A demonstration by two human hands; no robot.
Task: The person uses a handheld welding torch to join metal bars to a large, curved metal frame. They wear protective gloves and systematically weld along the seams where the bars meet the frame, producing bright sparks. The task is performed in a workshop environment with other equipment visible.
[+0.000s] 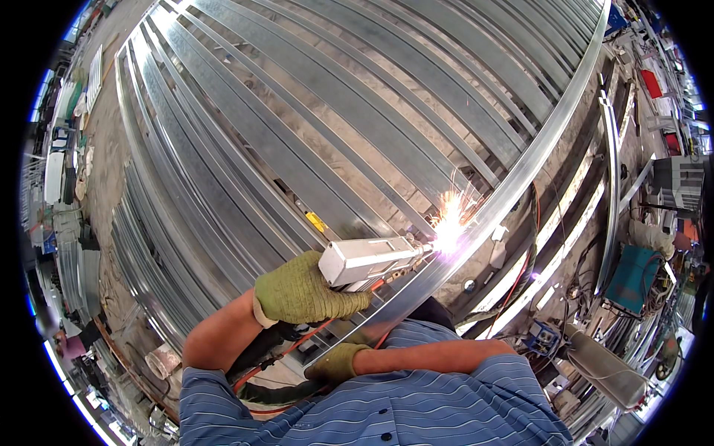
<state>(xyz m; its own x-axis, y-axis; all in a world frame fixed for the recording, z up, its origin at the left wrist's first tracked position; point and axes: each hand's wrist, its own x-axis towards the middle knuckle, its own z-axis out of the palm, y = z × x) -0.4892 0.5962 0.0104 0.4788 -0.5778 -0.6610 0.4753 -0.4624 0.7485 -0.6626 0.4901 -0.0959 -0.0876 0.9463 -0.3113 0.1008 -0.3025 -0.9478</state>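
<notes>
My left hand (309, 290), in a green work glove, is wrapped around a silvery boxy handheld welding torch (368, 260). The torch nozzle points right, at the joint where a slat meets the long edge rail (483, 230) of a metal frame. A bright arc (448, 229) throws sparks there and hides the joint. My right arm crosses in front of my body. At its end my gloved right hand (338, 363) is closed low by the near end of the edge rail, beside a dark hose (279, 392); what its fingers hold is hidden.
Parallel metal slats (320, 111) spread out ahead. A small yellow object (317, 221) lies among them. An orange cable (297, 342) runs below the torch. Metal lengths (149, 245) are stacked at left. To the right stand a teal box (634, 279) and a grey cylinder (606, 368).
</notes>
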